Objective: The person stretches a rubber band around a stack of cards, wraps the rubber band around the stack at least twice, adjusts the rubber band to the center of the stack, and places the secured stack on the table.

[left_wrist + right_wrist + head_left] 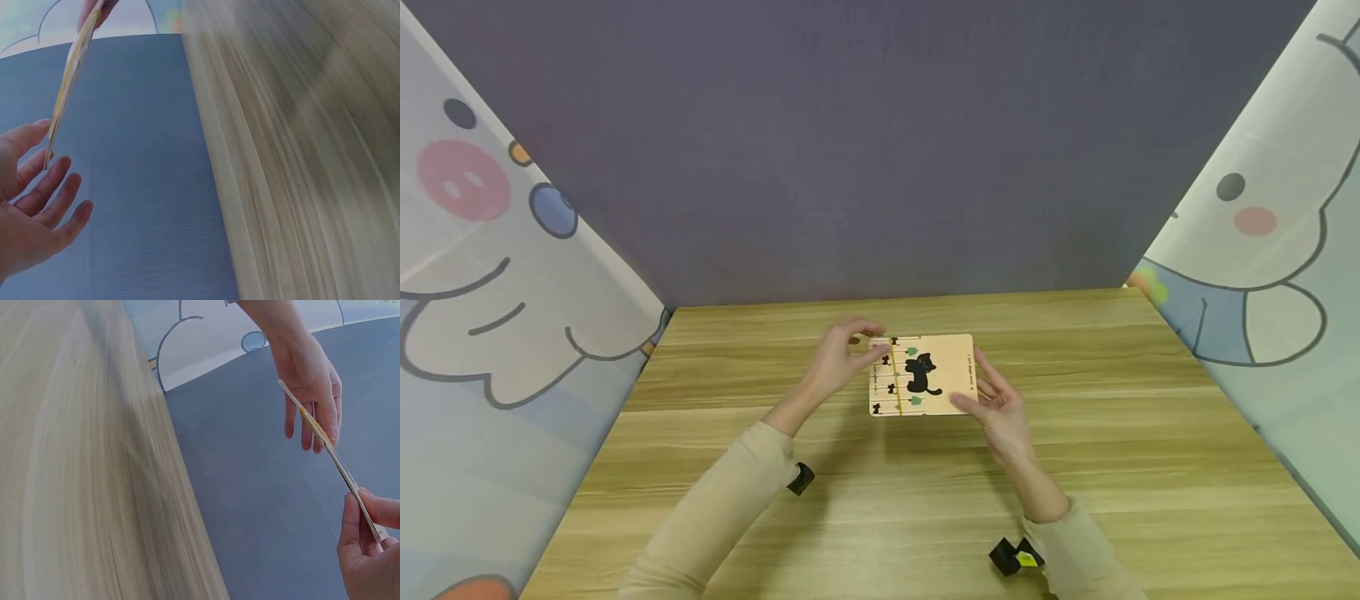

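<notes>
Rising behind everything, a dark grey-blue panel (880, 150) stands along the far edge of the wood-grain table (925, 508). Pale cloth printed with big cartoon animals hangs to the left (467, 275) and right (1262, 158). Two cream sleeves (722, 508) reach in from the near edge. Raised above the tabletop, between the two hands and near the far side, is a thin cream booklet (951, 354), its printed face turned up toward the head camera. The right hand (1003, 417) has a firm pinch on the booklet's right end — thumb flat on the printed face, fingers bent behind it. The left hand (835, 362) is far looser: its fingers spread, gently bowed, about the left end, thumb laid on the front; whether the index finger presses from behind, I cannot tell. Small black blocks sit by each wrist, one at the left (802, 479), one at the right (1004, 557). Smaller again is the booklet's printed black cat (919, 377). Narrowest is a yellow band (897, 387) running across the left part — the left thumb tip touches beside it.
</notes>
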`<state>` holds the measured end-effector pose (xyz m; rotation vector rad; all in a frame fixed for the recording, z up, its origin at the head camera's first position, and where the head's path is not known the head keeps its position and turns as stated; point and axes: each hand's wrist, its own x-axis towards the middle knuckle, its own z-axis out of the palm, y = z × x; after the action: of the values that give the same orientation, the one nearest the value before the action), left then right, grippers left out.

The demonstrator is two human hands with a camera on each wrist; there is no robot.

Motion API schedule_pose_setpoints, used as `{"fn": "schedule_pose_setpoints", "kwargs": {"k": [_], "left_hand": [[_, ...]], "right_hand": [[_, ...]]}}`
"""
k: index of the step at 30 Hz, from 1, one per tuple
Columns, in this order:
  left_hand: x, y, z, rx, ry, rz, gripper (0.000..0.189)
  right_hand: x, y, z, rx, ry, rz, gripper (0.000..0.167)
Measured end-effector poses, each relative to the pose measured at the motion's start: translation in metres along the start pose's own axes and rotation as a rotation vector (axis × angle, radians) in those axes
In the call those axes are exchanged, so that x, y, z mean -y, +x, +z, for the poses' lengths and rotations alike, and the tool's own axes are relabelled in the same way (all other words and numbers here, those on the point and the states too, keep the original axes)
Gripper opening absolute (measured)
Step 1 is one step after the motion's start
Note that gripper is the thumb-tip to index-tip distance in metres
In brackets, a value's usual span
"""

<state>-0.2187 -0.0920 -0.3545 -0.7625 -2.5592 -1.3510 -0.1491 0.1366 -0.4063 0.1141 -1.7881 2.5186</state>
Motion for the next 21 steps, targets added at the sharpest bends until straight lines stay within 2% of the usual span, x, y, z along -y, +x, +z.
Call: {"fn": "schedule_pose_setpoints", "kwargs": {"k": [8, 15, 21], "left_hand": [[0.007, 0.000, 0.005, -0.017, -0.043, 0.040, 0.021], [0.011, -0.004, 0.009, -0.075, -0.111, 0.053, 0.022], [0.013, -0.008, 0.016, -0.098, -0.109, 0.081, 0.023]], "right_hand": [[-0.001, 0.001, 0.004, -0.008, 0.017, 0.012, 0.076], [-0.003, 0.000, 0.009, -0.015, 0.026, 0.011, 0.076], [-0.006, -0.001, 0.011, -0.009, 0.004, 0.018, 0.076]]}}
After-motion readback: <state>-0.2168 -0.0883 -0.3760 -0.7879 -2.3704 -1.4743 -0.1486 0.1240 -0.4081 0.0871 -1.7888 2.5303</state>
